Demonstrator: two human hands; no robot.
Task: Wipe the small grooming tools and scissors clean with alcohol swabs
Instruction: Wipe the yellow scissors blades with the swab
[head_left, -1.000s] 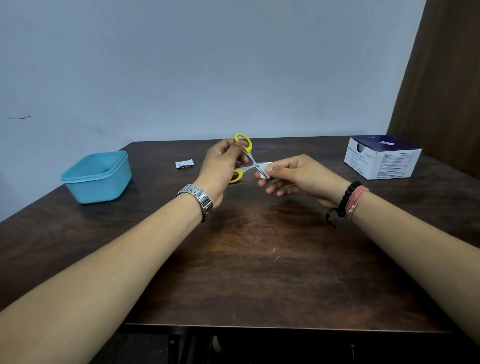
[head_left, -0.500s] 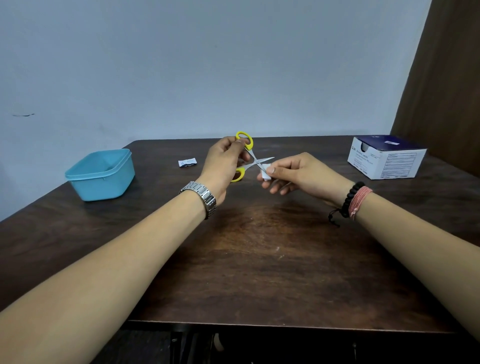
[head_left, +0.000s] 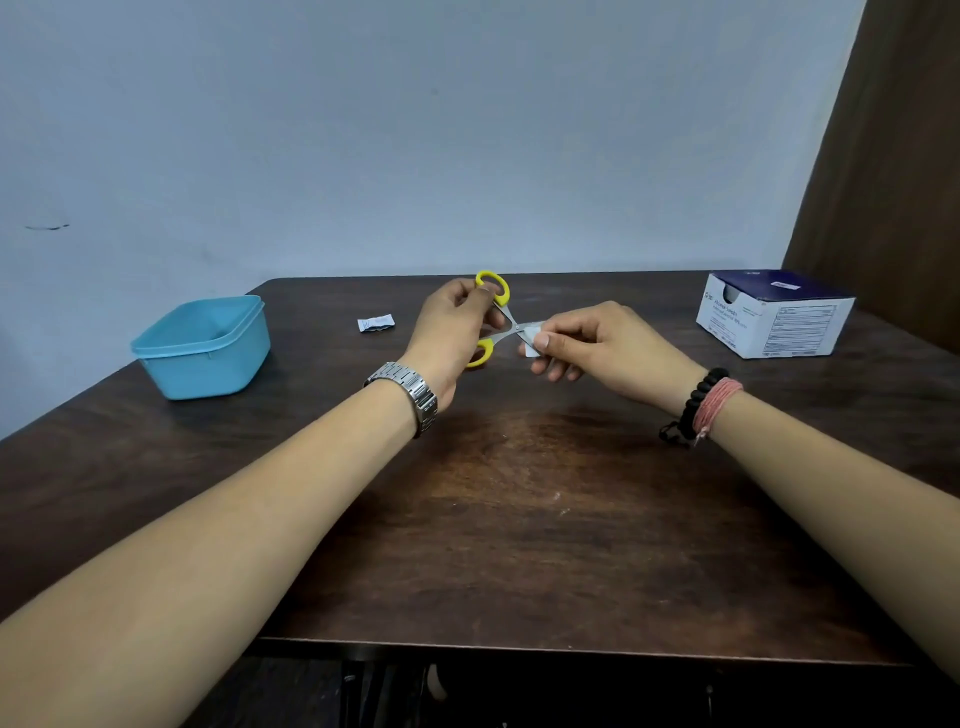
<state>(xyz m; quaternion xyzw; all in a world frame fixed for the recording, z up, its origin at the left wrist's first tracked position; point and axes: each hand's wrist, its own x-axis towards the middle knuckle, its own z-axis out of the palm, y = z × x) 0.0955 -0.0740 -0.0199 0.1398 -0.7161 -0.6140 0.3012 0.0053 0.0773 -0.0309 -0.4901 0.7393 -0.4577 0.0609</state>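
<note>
— Two hands meet over the middle of the table, toward its far side. What are they working with?

— The left hand (head_left: 452, 332) grips small scissors (head_left: 496, 322): glossy yellow plastic loops, thin grey metal blades. Fingers curl round the handles, which are spread apart, so the blades stand open in an X. The right hand (head_left: 597, 345) pinches a small white alcohol swab (head_left: 532, 338) between thumb and fingers, folded over a blade just past the pivot. The blade tips are hidden behind the swab and fingers.

— And the surface below?

— The person's arms reach over a dark wooden table (head_left: 519, 519), grain visible, with a worn, paler patch in the middle and a few light specks. The scissors are held above it, not touching.

— Anything else lying there?

— On the far left sits a light blue plastic tub (head_left: 202, 345), squarish with rounded corners and a lipped rim. Between the tub and the left hand lies a small crumpled white wrapper (head_left: 375, 322). At the far right stands a cardboard box (head_left: 769, 312), white sides with fine print too small to read, dark blue top, an opening at its left end.

— What is on the wrists?

— Left, a brushed metal link watch (head_left: 410, 392). Right, a black beaded bracelet (head_left: 698, 402) beside a band of pink thread (head_left: 717, 408)
</note>
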